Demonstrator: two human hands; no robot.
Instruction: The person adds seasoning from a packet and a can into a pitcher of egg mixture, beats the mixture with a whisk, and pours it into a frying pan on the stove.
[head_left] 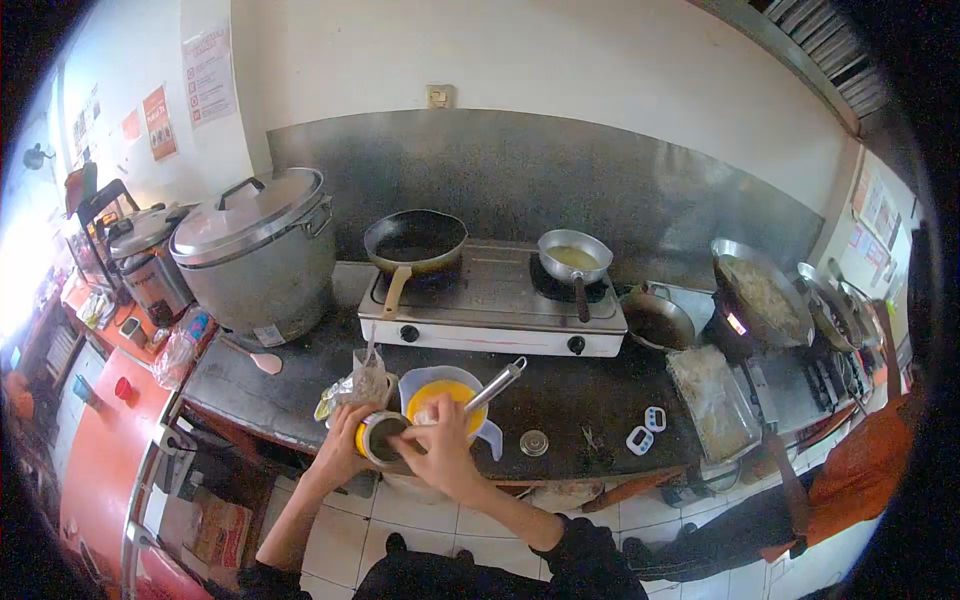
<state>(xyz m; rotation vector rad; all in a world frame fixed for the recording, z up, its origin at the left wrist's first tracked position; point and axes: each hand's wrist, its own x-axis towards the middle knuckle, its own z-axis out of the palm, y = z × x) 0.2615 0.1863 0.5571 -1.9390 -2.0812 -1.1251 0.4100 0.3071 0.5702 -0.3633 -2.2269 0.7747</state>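
Observation:
My left hand (346,446) is wrapped round a small jar (386,438) with yellow on its side, tilted so that its open mouth faces me. My right hand (446,450) has its fingers pinched together at the jar's mouth; whatever is between them is too small to make out. Just behind the hands stands a pale plastic jug (489,436) with yellow liquid (437,392) in it. A whisk (496,384) leans out of the jug to the right. To the left of the jug is a clear plastic bag (369,377), partly hidden by my left hand.
A round metal lid (534,442), scissors (594,440) and two timers (640,440) lie on the dark counter. Behind is a gas stove (490,338) with a frying pan (415,240) and a saucepan (575,255). A large pot (255,275) stands left. Another person (850,490) is at right.

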